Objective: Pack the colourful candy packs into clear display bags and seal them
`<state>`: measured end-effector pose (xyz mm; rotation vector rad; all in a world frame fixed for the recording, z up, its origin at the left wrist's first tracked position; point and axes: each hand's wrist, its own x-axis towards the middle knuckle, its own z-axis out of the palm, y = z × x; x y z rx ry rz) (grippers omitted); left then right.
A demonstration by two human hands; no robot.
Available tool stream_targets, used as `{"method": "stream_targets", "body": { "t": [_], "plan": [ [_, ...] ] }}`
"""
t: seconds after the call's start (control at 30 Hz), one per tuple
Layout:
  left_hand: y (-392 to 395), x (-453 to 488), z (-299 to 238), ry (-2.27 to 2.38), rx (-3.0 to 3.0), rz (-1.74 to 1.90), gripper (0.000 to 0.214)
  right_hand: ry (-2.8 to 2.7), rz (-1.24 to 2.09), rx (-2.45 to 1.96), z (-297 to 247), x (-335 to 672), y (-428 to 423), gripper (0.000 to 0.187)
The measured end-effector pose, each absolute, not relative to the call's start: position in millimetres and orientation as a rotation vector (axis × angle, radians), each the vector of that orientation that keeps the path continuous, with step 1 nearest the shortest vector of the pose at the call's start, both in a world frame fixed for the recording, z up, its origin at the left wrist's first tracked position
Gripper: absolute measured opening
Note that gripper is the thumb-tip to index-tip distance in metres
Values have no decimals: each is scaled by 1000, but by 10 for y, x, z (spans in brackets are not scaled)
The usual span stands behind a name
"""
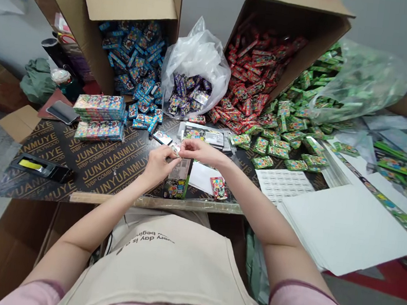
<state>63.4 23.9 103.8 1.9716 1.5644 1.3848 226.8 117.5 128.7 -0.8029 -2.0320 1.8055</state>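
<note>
My left hand point(158, 164) and my right hand point(200, 151) meet over the top of a small upright printed carton point(178, 181) standing on the black board point(88, 159). Both hands pinch at the carton's top flap, fingers closed on it. A single red packet point(219, 187) lies just right of the carton on a white sheet point(200, 176). A flat printed carton blank point(204, 135) lies just beyond my hands.
Tipped cardboard boxes spill blue packets point(136, 61) and red packets point(252, 79). A plastic bag holds purple packets point(188, 94); green packets point(287, 128) lie to the right. Stacked filled boxes point(99, 116), a phone point(62, 112), a label sheet point(282, 183) and white sheets point(345, 227) surround me.
</note>
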Motion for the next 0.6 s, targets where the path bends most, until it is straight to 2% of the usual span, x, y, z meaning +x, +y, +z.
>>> {"method": "stream_targets", "body": {
  "t": [0.1, 0.2, 0.27, 0.33, 0.5, 0.6],
  "plan": [
    [228, 651, 1005, 1608, 1946, 1371, 16, -1983, 1812, -827, 1215, 2228, 1155, 31],
    [212, 667, 998, 1581, 2013, 1330, 4, -1827, 1803, -872, 1121, 2171, 1096, 30],
    [219, 656, 996, 1559, 2091, 1298, 8, -1715, 1723, -925, 1049, 2192, 1086, 27],
    [245, 593, 992, 1575, 2134, 1256, 14, -1676, 1530, -1029, 967, 2336, 1125, 26],
    [307, 144, 944, 1864, 2095, 1045, 28, -1916, 649, -1682, 708, 3222, 1126, 24],
    [375, -115, 777, 2049, 2262, 510, 45, -2039, 535, -1945, 540, 3653, 884, 17]
  ]
}}
